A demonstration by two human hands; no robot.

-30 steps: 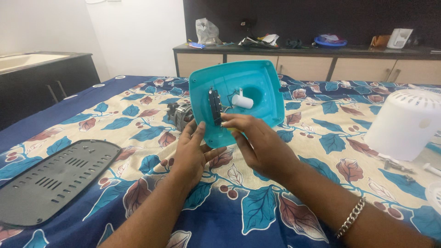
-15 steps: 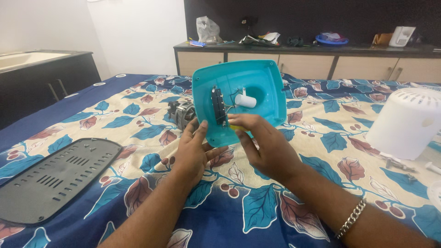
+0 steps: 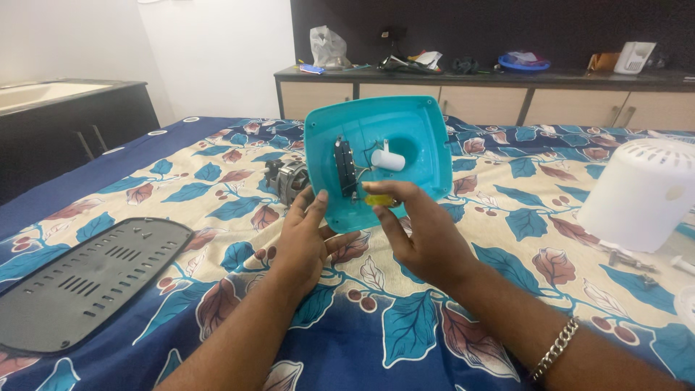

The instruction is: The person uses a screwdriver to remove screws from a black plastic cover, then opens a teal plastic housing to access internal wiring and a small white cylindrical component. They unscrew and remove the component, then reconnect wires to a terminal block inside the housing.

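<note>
Barely anything shifts since a moment ago: both hands stay on the turquoise square plastic housing (image 3: 405, 137), which stands tilted on its lower edge on the bed, open side facing the camera. Left hand (image 3: 302, 242) props the housing's lower left edge with fingers spread, grip released, only pressing against it. Right hand (image 3: 420, 235) reaches into the housing's lower middle, grip clenched on a small yellow part (image 3: 378, 200). Inside the housing sit a black switch block (image 3: 344, 166) and a white cylinder (image 3: 388, 160). Just behind the housing's left side lies a metal motor (image 3: 286, 177). Well left of the housing rests a dark grey slotted plastic plate (image 3: 83, 279); well right of it stands a white vented plastic cover (image 3: 644, 192).
</note>
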